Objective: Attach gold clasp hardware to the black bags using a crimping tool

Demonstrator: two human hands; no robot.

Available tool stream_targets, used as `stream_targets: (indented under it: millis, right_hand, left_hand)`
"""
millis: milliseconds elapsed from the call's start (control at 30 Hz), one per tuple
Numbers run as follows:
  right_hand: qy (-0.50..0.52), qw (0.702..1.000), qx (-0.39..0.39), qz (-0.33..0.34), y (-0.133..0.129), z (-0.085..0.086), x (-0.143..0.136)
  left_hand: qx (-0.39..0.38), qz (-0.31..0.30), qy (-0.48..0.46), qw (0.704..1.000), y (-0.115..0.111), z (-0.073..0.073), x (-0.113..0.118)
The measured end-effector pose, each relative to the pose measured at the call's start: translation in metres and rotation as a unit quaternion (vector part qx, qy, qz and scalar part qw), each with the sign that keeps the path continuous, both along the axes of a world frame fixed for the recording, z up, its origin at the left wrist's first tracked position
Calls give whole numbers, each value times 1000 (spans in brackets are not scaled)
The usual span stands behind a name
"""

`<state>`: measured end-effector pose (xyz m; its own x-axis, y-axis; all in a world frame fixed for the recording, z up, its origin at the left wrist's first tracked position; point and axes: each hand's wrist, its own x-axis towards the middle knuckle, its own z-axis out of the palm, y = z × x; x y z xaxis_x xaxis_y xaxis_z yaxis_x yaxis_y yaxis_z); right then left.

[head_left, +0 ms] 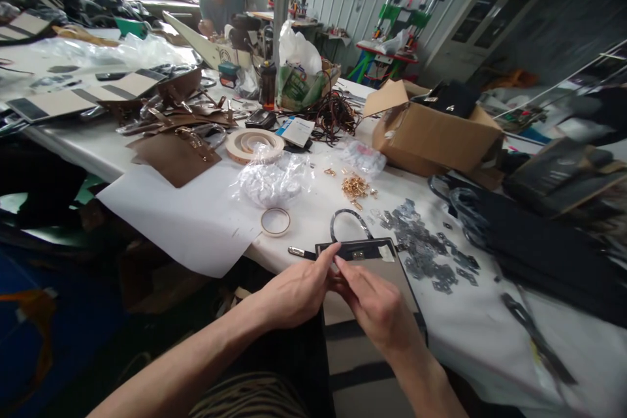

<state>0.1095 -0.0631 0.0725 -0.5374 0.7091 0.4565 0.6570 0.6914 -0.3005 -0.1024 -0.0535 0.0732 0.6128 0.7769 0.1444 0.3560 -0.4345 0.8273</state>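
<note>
- A large white sheet of paper (pixel 181 222) droops over the near edge of the white-covered table (pixel 321 206); a brushing forearm could drag it down
- A pale tan ring-shaped roll (pixel 275 233) lies loose near that edge, where a nudge could send it off
- A black strap with a silvery metal end (pixel 302 253) sticks out leftward; if it snags, the work could twist
- The left hand (pixel 304 292) has its grip drawn in, thumb and fingers close together; whether it pinches anything I cannot tell
- A flat beige panel with black edging and dark bands (pixel 399 281) lies under both hands, its near part seemingly past the table edge, so leaning on that part could tip it
- A heap of small gold-coloured metal pieces (pixel 356 187) sits beyond it, easily scattered by a bump
- The right hand (pixel 381 305) brings its fingertips to the left's; its grip looks closed in, contents hidden, and a tiny piece could slip out unseen
- A spread of small dark flat plates (pixel 416 241) lies just right of the panel, and sliding the panel that way could push them underneath
</note>
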Motion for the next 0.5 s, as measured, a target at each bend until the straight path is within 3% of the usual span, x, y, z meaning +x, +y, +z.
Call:
stream_targets:
  millis: [167, 300, 400, 500]
  right_hand:
    - [-83, 996, 14, -31, -21, 12, 1]
    - [-102, 994, -29, -33, -29, 9, 4]
    - [-44, 997, -40, -40, -37, 6, 5]
    - [59, 998, -27, 26, -49, 11, 8]
  left_hand:
    - [-11, 75, 8, 997, -12, 3, 5]
    - [-67, 21, 54, 996, -14, 8, 8]
    - [-81, -16, 22, 996, -11, 8, 7]
    - [-185, -1, -72, 980, -4, -1, -2]
